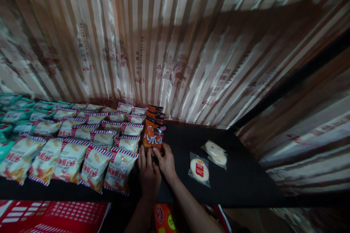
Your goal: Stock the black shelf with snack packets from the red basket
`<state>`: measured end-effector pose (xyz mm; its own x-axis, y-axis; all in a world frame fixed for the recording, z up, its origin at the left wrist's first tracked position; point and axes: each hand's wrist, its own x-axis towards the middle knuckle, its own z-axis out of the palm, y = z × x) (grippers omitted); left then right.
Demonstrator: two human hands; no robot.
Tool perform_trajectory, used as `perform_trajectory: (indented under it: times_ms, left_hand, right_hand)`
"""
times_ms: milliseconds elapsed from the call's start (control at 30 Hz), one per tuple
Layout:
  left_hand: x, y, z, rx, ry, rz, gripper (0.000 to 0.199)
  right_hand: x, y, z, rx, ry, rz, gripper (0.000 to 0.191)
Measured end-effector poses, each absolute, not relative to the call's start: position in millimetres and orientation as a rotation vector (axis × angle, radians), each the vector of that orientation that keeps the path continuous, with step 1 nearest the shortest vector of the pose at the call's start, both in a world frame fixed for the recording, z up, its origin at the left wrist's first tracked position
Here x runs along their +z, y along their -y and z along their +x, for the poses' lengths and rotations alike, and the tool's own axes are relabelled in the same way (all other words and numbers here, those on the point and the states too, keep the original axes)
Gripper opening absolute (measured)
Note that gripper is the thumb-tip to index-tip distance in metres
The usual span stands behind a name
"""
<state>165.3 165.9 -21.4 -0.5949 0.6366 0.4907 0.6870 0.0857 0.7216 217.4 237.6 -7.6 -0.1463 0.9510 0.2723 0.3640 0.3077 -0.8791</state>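
Observation:
An orange snack bag (152, 133) with black edges and white lettering stands at the front of a short row of matching orange bags (155, 113). My left hand (149, 174) is at its lower left corner, fingertips pressed on the bag. Around the lower right side of the same bag, my right hand (166, 161) has its thumb across the front, and the other fingers are partly hidden. Close by on the left are rows of white snack bags (121, 170) with red and blue striped edges.
Two flat clear packets, one with a red label (199, 169) and one plain white (216, 153), lie on the black table (240, 182) to the right. Teal bags (16, 115) fill the far left. Red baskets (68, 213) stand below the front edge. A wrinkled printed sheet (175, 43) hangs behind.

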Motion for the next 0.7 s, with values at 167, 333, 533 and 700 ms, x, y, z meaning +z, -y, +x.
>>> perform_trajectory:
  times_ms: [167, 333, 533, 700]
  left_hand:
    - [-23, -168, 166, -1.557, 2.232, -1.432, 0.054]
    - [-26, -169, 165, -1.604, 2.185, -1.430, 0.052]
    - [-19, -162, 166, -1.599, 2.096, -1.492, 0.050]
    - [-19, -147, 171, -1.583, 2.009, -1.601, 0.045]
  right_hand:
    - [-10, -238, 217, 0.801, 1.721, -1.242, 0.036]
    - [-9, -233, 218, 0.842, 1.700, -1.231, 0.039]
    - [0, -210, 237, 0.812, 1.638, -1.208, 0.040]
    - [5, -176, 270, 0.674, 1.697, -1.204, 0.030]
